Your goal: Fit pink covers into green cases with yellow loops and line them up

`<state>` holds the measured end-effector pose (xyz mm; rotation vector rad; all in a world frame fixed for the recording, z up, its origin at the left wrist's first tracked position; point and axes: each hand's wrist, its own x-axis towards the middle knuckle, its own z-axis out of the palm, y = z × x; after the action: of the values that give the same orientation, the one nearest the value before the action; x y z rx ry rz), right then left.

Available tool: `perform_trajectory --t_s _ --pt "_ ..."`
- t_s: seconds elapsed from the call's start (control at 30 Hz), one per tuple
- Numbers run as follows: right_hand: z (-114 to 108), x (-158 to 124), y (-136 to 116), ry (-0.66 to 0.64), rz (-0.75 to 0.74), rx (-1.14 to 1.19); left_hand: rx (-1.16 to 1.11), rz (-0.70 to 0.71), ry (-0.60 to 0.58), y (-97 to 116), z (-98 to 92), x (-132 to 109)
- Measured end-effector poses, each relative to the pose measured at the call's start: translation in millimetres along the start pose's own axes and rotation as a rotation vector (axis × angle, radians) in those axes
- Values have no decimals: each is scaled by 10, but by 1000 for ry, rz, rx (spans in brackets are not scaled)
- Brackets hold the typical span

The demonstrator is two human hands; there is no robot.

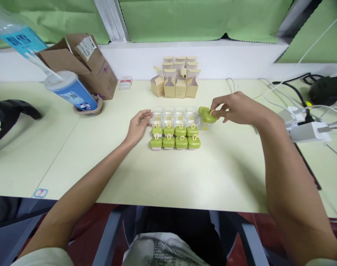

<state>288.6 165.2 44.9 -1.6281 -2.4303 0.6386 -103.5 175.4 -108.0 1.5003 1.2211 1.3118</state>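
My right hand pinches the loop of a small green case, like an earphone case with a pale yellow loop. It hovers at the right end of the rows, over a clear box; another green case is just behind it. My left hand lies on the table with its fingers loosely spread, fingertips against the left end of the clear plastic boxes. Yellow marks show inside those boxes. In front of them stand two rows of green cases with white lower parts and upright loops.
Several small open cardboard boxes stand at the wall. On the left are a brown carton, a blue canister in a round holder and a small white box. White power adapters and cables lie on the right.
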Motion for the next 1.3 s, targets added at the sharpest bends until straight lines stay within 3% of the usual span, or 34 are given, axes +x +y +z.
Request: perform_trajectory --t_s 0.23,0.8,1.3 --pt "103 73 17 28 -12 -96 10 22 -12 -2 -1 1" --pt "81 33 -56 50 -3 -45 18 5 7 13 15 -1" --pt "111 52 32 27 -7 -95 27 16 -7 17 6 -4"
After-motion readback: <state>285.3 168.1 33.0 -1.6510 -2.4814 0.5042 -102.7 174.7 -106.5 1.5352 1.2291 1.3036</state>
